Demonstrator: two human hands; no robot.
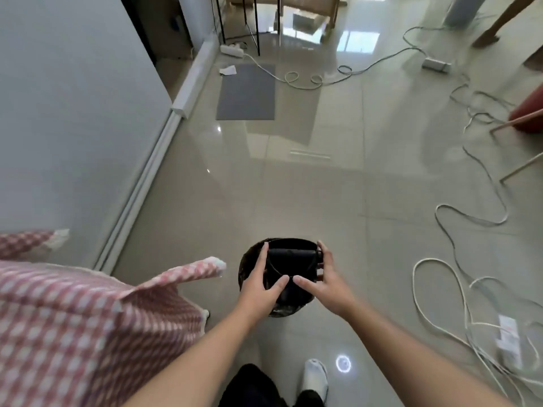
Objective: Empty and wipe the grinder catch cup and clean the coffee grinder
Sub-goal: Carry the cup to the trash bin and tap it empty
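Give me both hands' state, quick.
Left hand: gripping the black grinder over the bin.
Right hand: gripping the grinder's other side.

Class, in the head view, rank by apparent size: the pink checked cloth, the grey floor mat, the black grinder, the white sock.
1. Pink checked cloth, though nearness inflates it
2. Grey floor mat
3. Black grinder
4. White sock

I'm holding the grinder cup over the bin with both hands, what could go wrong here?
The black cup sits over the bin's far half, so tipped grounds could spill onto the glossy floor. White cables loop close on your right, a tripping risk when you step back.
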